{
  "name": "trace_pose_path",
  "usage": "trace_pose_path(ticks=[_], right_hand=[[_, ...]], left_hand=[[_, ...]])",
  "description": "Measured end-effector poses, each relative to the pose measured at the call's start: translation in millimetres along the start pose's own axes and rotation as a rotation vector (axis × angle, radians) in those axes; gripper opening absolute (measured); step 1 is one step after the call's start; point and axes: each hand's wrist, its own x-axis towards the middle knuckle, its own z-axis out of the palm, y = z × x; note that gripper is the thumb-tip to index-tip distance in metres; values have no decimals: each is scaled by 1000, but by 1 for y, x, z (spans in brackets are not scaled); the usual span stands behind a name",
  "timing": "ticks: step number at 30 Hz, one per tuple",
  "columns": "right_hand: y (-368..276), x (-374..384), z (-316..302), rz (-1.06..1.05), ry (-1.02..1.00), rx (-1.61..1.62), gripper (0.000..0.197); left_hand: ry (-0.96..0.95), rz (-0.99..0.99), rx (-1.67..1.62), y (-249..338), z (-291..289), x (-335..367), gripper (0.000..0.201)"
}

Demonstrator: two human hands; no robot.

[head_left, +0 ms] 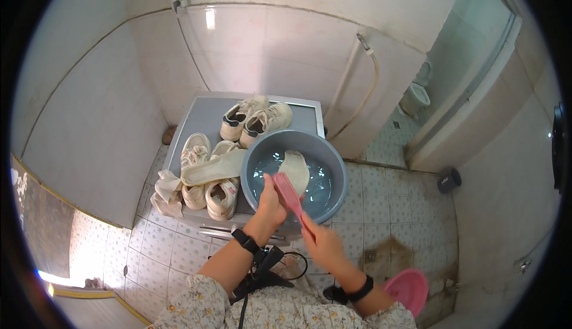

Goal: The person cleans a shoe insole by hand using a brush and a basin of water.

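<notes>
A grey-blue basin [338, 159] of water stands at the right front of a grey-topped cabinet [205, 111]. Over the water, my left hand [271, 207] grips a pale shoe insole [296, 165], its fingers partly hidden. My right hand [325, 248] is wrapped round the handle of a pink brush [288, 195], whose head lies over the insole's near end; the bristles are out of sight. Left of the basin, a second insole [217, 167] rests across a pair of off-white sneakers [195, 148]. Behind them sits another off-white pair [268, 119] with dark heel linings.
Off-white cloth pieces [168, 195] hang at the cabinet's left front corner. On the tiled floor are a pink basin [411, 290] at my right and a dark bin [450, 179] by the wall. A hose [374, 78] hangs from a wall tap; a doorway shows a toilet [417, 95].
</notes>
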Motion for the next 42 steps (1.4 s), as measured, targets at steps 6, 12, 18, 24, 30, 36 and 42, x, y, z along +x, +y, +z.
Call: trace_pose_path(ticks=[6, 12, 18, 24, 30, 36, 42], right_hand=[[10, 59, 6, 74, 45, -75, 40], [-4, -8, -4, -61, 6, 20, 38], [18, 56, 8, 105, 90, -155, 40], [9, -9, 4, 30, 33, -86, 38], [24, 52, 6, 109, 118, -177, 41], [-5, -23, -10, -11, 16, -11, 37], [13, 41, -2, 101, 109, -180, 39]], left_hand=[[-172, 77, 55, -9, -8, 10, 66], [-16, 31, -17, 3, 5, -4, 69], [-252, 151, 91, -14, -8, 14, 52], [-42, 105, 69, -7, -2, 7, 46], [-156, 141, -15, -11, -1, 7, 44], [38, 107, -5, -4, 6, 1, 43], [-98, 164, -38, -10, -2, 10, 41]])
